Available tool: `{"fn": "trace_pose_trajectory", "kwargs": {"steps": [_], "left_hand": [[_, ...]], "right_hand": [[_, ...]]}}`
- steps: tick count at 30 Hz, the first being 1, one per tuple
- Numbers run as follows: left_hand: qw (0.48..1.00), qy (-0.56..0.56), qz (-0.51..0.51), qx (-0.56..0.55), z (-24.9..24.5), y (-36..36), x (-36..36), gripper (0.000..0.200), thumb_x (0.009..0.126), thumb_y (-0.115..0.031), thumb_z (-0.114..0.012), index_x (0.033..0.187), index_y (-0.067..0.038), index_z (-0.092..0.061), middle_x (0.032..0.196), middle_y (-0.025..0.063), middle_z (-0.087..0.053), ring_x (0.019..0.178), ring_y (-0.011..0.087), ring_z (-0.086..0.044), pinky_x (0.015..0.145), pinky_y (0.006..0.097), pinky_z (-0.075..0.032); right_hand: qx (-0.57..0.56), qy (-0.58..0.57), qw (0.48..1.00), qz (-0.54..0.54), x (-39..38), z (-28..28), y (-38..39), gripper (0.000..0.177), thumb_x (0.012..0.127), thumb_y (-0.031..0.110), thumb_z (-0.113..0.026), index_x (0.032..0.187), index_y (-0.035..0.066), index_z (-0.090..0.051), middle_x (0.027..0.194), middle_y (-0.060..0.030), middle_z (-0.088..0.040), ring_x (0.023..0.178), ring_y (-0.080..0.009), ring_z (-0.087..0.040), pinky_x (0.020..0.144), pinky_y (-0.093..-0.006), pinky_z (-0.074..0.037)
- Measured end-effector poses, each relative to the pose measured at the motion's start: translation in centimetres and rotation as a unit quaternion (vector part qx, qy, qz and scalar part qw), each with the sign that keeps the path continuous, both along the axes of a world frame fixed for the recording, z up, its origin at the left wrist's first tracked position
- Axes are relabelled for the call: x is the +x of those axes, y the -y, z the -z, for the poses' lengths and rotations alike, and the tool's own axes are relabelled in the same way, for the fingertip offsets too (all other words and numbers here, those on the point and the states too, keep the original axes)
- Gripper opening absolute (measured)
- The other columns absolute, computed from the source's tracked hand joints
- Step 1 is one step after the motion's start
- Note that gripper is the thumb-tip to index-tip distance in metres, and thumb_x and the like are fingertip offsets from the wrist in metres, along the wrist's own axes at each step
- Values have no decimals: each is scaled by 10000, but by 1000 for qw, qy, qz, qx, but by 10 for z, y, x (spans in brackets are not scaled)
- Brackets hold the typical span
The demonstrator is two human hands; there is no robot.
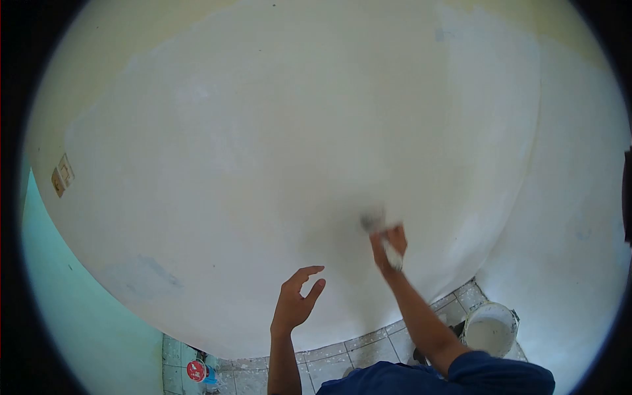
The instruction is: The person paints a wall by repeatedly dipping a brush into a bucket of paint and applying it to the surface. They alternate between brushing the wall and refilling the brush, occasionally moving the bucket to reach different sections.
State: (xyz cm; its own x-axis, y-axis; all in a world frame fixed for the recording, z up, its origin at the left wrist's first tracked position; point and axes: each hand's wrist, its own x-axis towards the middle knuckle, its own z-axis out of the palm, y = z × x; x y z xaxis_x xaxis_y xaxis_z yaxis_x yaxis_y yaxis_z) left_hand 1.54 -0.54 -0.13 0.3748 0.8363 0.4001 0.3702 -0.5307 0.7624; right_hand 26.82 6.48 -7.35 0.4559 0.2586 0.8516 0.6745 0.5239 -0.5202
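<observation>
My right hand (pixel 390 247) is wrapped round a paintbrush (pixel 372 220), blurred by motion, with its bristle end at the pale wall (pixel 263 151). The light handle shows below the palm. Left of it, my left hand (pixel 299 299) is raised before the wall with thumb and fingers apart, holding nothing. Whitish paint covers most of the wall, with yellowish areas along the top.
A white bucket (pixel 490 329) with pale paint inside stands on the tiled floor (pixel 329 365) at lower right. A red-lidded container (pixel 196 370) is at lower left. Switch plates (pixel 64 174) are on the wall's left side. A green wall (pixel 92 289) adjoins.
</observation>
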Motion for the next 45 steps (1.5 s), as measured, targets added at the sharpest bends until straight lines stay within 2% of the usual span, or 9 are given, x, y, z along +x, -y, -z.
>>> {"fn": "trace_pose_trajectory", "kwargs": {"steps": [2, 5, 12, 15, 21, 26, 35, 39, 45], "left_hand": [[1000, -5, 0, -1, 0, 5, -6, 267, 909, -170, -629, 1151, -57, -632, 1167, 102, -642, 1108, 238, -599, 952, 390, -485], [1000, -7, -27, 11, -1, 4, -21, 273, 908, -209, -643, 1139, -64, -630, 1150, 115, -651, 1073, 264, -617, 915, 376, -481], [1000, 19, -23, -2, -6, 5, -20, 258, 915, -165, -621, 1148, -56, -630, 1170, 95, -640, 1114, 229, -593, 958, 385, -480], [999, 22, -29, -15, -7, 8, -22, 258, 916, -166, -621, 1149, -55, -629, 1167, 95, -641, 1111, 232, -595, 956, 383, -479], [999, 26, -44, -5, -3, 12, -34, 267, 912, -176, -629, 1152, -59, -626, 1161, 95, -644, 1103, 236, -598, 948, 384, -481], [998, 19, -63, 4, -1, 7, -79, 261, 908, -179, -634, 1140, -58, -633, 1162, 94, -644, 1104, 237, -599, 947, 384, -483], [998, 43, -37, 19, -8, 2, -89, 267, 908, -203, -640, 1133, -61, -628, 1140, 119, -654, 1056, 278, -625, 880, 350, -492], [999, 30, -29, -12, -6, 7, -95, 266, 912, -181, -628, 1155, -72, -627, 1158, 99, -645, 1105, 245, -598, 953, 389, -480], [999, 19, -44, -1, 8, 9, -127, 268, 909, -182, -631, 1153, -71, -626, 1151, 101, -647, 1095, 246, -601, 947, 389, -482]], "right_hand": [[-101, -41, 993, -53, -1, 92, 30, 174, 718, 86, -716, 693, 15, -560, 736, -133, -525, 646, -291, -530, 567, -383, -431], [-53, -12, 998, -43, 1, 66, 20, 198, 711, 54, -710, 649, 11, -528, 711, -136, -517, 631, -307, -512, 562, -394, -416], [244, 14, 970, 4, -33, -267, 5, 224, 729, 43, -696, 662, 18, -484, 735, -86, -475, 633, -202, -459, 561, -317, -373], [273, 69, 959, -28, -52, -306, -13, 221, 735, 67, -707, 685, 17, -498, 752, -84, -479, 646, -201, -462, 568, -313, -377], [81, 77, 991, -71, -75, -54, -13, 210, 763, 102, -695, 952, 15, -668, 815, -126, -558, 662, -240, -545, 570, -331, -443], [-98, 31, 990, -101, -81, 36, 21, 234, 729, 83, -726, 637, 13, -523, 694, -128, -519, 635, -278, -508, 565, -378, -421], [329, 58, 941, -61, -140, -370, -32, 284, 729, 119, -726, 633, 2, -485, 704, -91, -464, 631, -209, -453, 555, -332, -378], [275, 102, 953, -69, -159, -244, -60, 174, 788, 140, -690, 792, 15, -568, 773, -90, -509, 649, -213, -489, 550, -354, -398], [-127, 24, 985, -113, -161, 66, 12, 113, 744, 56, -703, 719, 28, -597, 751, -118, -524, 613, -236, -539, 542, -343, -454]]}}
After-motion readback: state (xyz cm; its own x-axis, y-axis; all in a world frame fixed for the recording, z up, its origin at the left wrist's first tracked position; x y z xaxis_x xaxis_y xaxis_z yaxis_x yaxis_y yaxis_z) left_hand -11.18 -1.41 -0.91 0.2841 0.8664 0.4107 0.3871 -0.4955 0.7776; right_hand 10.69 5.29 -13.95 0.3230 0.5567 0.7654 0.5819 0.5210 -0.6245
